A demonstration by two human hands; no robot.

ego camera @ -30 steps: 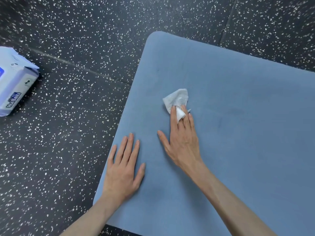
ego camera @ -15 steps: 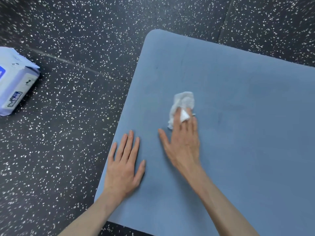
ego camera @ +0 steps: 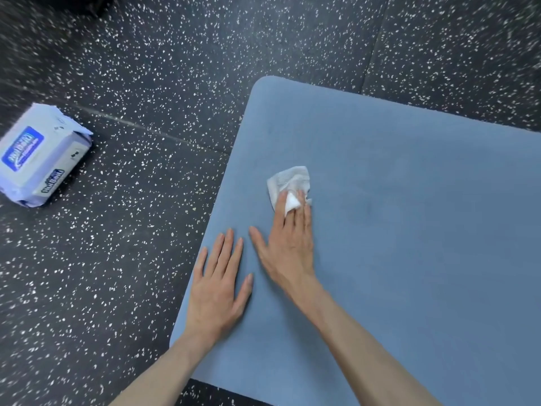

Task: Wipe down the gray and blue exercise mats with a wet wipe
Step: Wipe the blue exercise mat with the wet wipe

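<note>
Under right hand [ego camera: 288, 247] fingers: wet wipe [ego camera: 288, 181]

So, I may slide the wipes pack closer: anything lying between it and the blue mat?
No, head view shows only bare speckled floor between wipes pack and blue mat.

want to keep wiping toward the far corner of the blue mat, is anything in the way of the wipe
Nothing visible. The wet wipe lies under the right hand fingers, and the blue mat beyond it to the far corner is bare. The left hand rests behind.
</note>
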